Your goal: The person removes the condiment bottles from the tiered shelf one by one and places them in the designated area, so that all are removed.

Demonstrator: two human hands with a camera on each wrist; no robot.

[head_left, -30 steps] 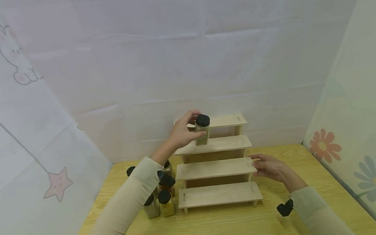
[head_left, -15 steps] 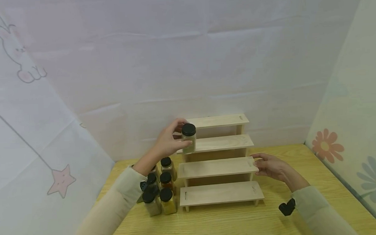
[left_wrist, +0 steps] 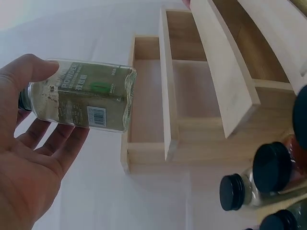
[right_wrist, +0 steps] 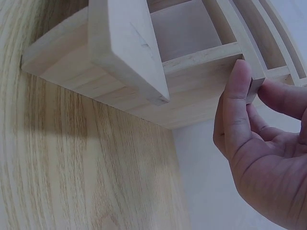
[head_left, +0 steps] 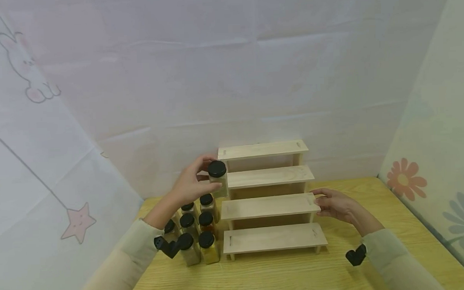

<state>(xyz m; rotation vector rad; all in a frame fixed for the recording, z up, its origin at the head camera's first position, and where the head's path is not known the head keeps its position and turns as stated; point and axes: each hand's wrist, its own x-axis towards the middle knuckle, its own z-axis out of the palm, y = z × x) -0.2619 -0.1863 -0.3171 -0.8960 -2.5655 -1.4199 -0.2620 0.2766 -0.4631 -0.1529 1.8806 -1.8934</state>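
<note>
My left hand [head_left: 189, 184] grips a spice jar [head_left: 217, 169] with a black lid, holding it in the air left of the stepped wooden rack [head_left: 270, 207]. In the left wrist view the jar [left_wrist: 93, 93] contains greenish-beige powder, and its printed label reads "powder". Thumb and fingers stand on opposite sides of it. My right hand [head_left: 335, 206] pinches the right end of the rack's second shelf from the front. Close up in the right wrist view, the thumb and fingers of that hand [right_wrist: 268, 148] meet at the board's corner.
Several black-lidded jars [head_left: 209, 248] stand in rows on the wooden table [head_left: 259, 276], just left of the rack. One contains yellow powder, another reddish. Behind the rack hangs a pale cloth wall [head_left: 233, 85]; patterned side walls flank the table.
My left hand has carried the jar left and lower, away from the upper shelves, uncovering the top shelf's left end. The right hand has kept its grip on the shelf.
</note>
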